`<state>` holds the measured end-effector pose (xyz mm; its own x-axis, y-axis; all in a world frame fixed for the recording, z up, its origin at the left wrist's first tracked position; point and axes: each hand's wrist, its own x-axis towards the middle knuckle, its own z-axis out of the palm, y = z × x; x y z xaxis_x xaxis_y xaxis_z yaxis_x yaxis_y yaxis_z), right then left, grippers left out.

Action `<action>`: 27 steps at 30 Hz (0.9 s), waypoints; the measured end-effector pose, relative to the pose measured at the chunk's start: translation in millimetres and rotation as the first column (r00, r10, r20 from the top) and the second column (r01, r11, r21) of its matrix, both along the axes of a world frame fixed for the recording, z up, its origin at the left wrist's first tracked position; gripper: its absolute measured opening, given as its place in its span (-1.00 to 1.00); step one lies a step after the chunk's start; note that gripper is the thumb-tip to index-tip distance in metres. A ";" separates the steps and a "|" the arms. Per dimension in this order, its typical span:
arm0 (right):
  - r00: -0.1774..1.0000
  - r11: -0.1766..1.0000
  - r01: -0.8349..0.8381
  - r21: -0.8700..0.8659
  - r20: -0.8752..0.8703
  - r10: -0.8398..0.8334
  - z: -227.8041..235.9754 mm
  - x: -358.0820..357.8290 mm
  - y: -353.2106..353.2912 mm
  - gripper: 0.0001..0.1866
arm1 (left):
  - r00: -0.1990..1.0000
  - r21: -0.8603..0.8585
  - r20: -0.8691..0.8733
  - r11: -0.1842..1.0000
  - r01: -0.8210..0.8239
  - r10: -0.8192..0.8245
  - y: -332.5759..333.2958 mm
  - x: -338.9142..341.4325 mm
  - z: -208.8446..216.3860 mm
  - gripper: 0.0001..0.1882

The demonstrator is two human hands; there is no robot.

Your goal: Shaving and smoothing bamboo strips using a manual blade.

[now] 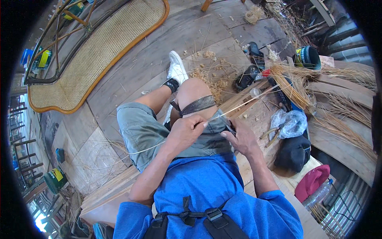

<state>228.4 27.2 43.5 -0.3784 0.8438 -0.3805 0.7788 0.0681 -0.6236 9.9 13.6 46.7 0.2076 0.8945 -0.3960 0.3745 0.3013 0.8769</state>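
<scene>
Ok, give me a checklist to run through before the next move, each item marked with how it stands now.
1. Left hand has a grip on the pale cane strip: ok, pinched between thumb and fingers.
2. Right hand has hold of the dark tool: ok.
3. Cutting edge of that tool sound: cannot tell, mostly hidden by the hand.
4. Dark band in place on the leg: ok, it wraps around by the knee.
5. Wooden floor free of scraps: not ok, curly shavings lie beyond the knee.
6. More strips in view: ok, a tan bundle lies to the right.
</scene>
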 end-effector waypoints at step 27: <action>0.842 0.832 0.512 0.211 0.070 -0.536 -83.7 79.5 -48.9 -0.50 | 0.994 0.089 0.062 0.993 0.081 -0.086 -11.9 6.7 -28.9 -0.80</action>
<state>308.0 -21.8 -40.2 0.1790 0.9592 -0.2190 0.7970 -0.2718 -0.5393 16.6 1.7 17.8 0.3059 0.9031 -0.3014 0.3363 0.1937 0.9216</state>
